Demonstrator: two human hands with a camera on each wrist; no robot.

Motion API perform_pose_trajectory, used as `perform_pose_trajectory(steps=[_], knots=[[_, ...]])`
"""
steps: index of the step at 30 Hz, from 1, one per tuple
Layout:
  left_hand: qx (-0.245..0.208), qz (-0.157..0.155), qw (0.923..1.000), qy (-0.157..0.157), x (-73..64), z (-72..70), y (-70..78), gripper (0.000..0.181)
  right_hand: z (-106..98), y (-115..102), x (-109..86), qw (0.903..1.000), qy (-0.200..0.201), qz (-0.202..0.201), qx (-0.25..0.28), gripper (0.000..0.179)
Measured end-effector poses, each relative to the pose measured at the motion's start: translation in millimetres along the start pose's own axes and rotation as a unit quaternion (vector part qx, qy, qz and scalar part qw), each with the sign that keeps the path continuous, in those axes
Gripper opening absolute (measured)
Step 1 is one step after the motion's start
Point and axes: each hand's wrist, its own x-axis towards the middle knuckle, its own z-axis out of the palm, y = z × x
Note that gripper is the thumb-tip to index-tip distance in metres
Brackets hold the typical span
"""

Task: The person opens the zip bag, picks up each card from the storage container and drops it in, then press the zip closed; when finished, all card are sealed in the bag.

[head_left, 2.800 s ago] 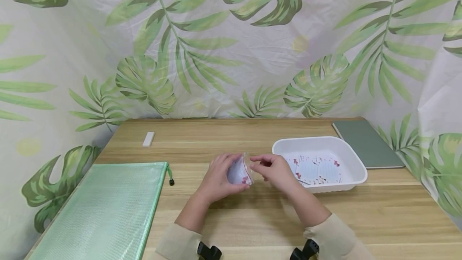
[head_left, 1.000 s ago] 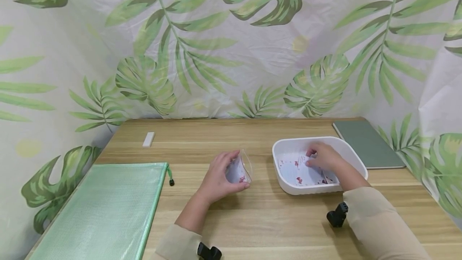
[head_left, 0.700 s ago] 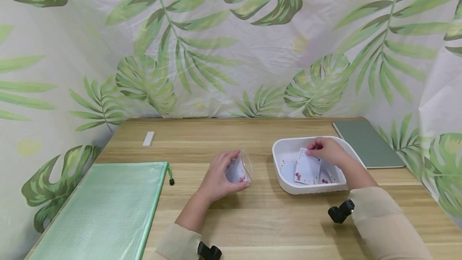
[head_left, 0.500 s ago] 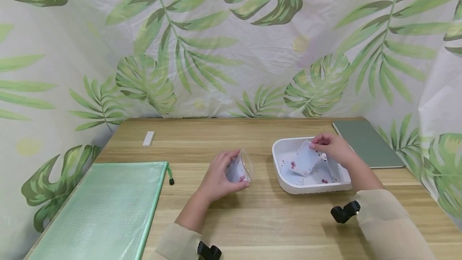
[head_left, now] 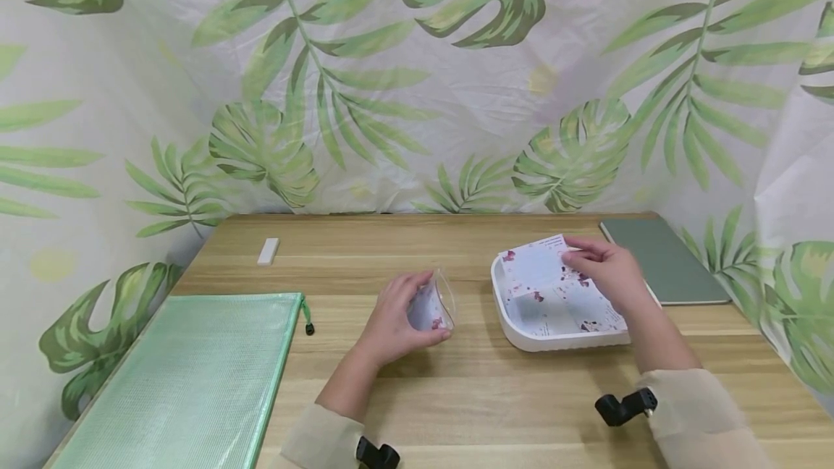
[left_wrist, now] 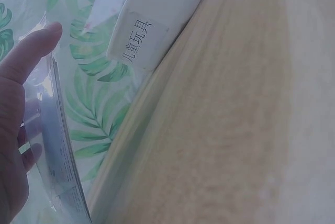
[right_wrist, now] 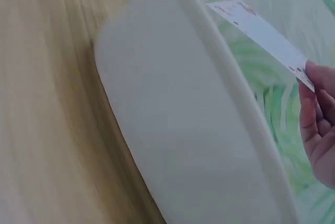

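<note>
My left hand (head_left: 389, 320) holds a small clear zip bag (head_left: 430, 310) upright above the table, its mouth facing right. Printed cards (left_wrist: 64, 145) stand inside the bag in the left wrist view. To the right, my right hand (head_left: 609, 273) pinches the corner of a white paper card (head_left: 536, 266) with red floral prints between thumb and fingers. That card hovers over the white plastic tray (head_left: 567, 343), where several similar cards (head_left: 560, 313) lie on the bottom. In the right wrist view the tray's wall (right_wrist: 152, 93) fills the middle, with the held card (right_wrist: 267, 38) beyond its rim.
A green mesh zip pouch (head_left: 189, 375) lies at the left of the wooden table (head_left: 456, 411). Behind it lies a small white block (head_left: 268, 251). A grey-green notebook (head_left: 667, 263) sits at the back right, partly behind the tray. A leaf-print cloth (head_left: 417, 78) hangs behind.
My right hand has gone from the bag's mouth to the tray, picked up a card and lifted it above the rim. The left hand keeps holding the bag in nearly the same spot.
</note>
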Motion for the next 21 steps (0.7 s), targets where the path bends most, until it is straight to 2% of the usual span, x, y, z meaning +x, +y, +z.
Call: perform_pose_trajectory(steps=[4, 12, 16, 21], knots=[[0.006, 0.000, 1.0000, -0.003, -0.1, 0.3, 1.3, 0.091, 20.6, -13.0, -13.6, 0.9982, 0.023, -0.011, 0.054, 0.053], [0.023, 0.001, 0.9996, -0.016, -0.1, 2.4, 0.5, 0.091, 64.7, -33.0, -35.4, 0.9914, 0.064, 0.019, 0.113, 0.042], [0.026, 0.001, 0.9996, -0.013, 0.1, 2.5, 0.7, 0.091, 80.3, -36.7, -41.8, 0.9910, 0.072, 0.023, 0.110, 0.039], [0.029, 0.000, 0.9995, -0.012, 0.5, 1.8, 0.5, 0.092, 88.9, -39.0, -47.0, 0.9937, 0.064, 0.028, 0.088, 0.037]])
